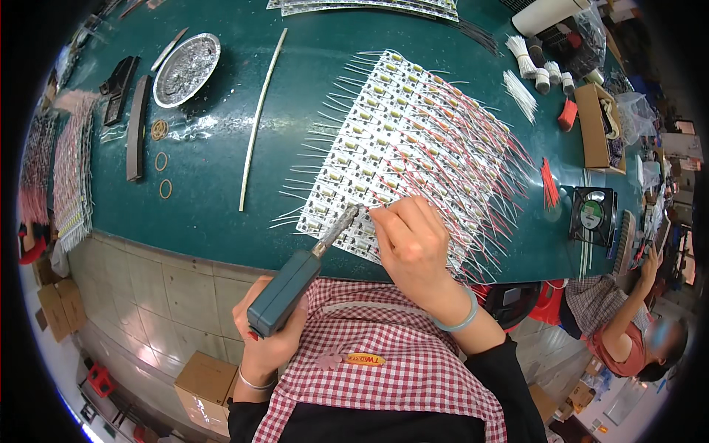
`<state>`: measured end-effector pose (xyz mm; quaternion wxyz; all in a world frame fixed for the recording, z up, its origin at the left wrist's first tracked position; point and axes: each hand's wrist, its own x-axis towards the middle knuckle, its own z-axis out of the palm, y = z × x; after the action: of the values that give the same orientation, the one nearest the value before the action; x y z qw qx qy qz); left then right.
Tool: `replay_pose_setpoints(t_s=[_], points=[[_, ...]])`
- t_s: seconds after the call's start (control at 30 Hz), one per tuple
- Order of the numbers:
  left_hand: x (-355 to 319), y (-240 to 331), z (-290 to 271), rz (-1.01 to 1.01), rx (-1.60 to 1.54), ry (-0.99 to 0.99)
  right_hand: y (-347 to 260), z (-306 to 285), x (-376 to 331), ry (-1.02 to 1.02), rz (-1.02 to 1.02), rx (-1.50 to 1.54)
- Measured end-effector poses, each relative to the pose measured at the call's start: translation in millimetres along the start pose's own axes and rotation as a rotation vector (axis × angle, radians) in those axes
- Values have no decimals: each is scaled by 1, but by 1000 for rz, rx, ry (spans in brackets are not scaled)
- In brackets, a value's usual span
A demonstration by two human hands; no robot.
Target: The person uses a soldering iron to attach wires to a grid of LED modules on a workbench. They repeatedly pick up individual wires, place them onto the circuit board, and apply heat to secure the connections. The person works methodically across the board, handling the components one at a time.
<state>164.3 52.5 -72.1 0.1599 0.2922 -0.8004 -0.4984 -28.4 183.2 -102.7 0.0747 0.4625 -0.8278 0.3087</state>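
Observation:
My left hand (pixel 255 325) is wrapped round the dark green body of a soldering gun (pixel 284 292). The gun's metal tip slants up to the near part of a panel of small circuit boards (pixel 353 159). Just right of that tip, my right hand (pixel 413 244) is closed in a pinch over the boards, on what looks like a thin wire, mostly hidden by the fingers. White wires stick out along the panel's left edge. Many red and white wires (pixel 473 159) fan out over its right side.
A metal bowl of scraps (pixel 187 70), rubber bands (pixel 160 131) and a long pale strip (pixel 262 118) lie left on the green table (pixel 214 192). Wire bundles (pixel 521 96), a cardboard box (pixel 600 129) and a small fan (pixel 592 215) stand right. A co-worker (pixel 624 332) sits at the right.

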Motion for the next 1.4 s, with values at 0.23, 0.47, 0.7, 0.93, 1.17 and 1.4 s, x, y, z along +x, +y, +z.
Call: replay_pose_setpoints(t_s=[0.23,0.47,0.7,0.93,1.17,1.4], points=[[-1,0,1,27,-26,19,-1,0,0,-6,-14,-34],[-14,-6,-2,-214,-167,86,-2,0,0,-11,-15,-41],[-12,-6,2,-253,-267,108,1,-9,3,-33,17,9],[-9,-3,4,-257,-294,158,29,-35,41,-16,85,-74],[-8,-5,4,-236,-303,186,42,-16,46,-90,194,-146],[-10,-10,2,-240,-300,176,43,-16,51,-158,252,-166]])
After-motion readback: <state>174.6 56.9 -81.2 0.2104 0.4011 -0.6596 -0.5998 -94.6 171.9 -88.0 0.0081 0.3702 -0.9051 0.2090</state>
